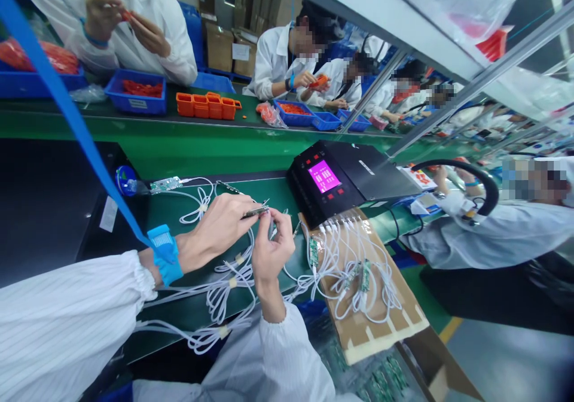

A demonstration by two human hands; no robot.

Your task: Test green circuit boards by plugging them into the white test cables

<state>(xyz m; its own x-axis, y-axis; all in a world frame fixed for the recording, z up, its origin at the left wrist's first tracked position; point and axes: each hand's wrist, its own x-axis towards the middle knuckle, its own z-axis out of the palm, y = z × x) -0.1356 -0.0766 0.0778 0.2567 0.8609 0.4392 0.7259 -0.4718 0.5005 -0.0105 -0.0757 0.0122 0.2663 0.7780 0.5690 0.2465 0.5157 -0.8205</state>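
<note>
Between my two hands is a small thin circuit board (255,212), seen nearly edge-on, so its face is hidden. My left hand (219,228), with a blue wrist strap (165,255) and its cord, pinches one end of it. The fingertips of my right hand (272,249) are closed at its other end. Bundled white cables (231,282) lie on the green bench mat under and in front of my hands. Left of them, a green circuit board (165,185) is joined to a white cable.
A black tester (323,177) with a lit magenta screen stands to the right. White cables with green boards (365,276) spread over a cardboard sheet (385,330). A black box (58,198) stands at left. Co-workers sit across the line behind blue bins (137,104); another person is at right.
</note>
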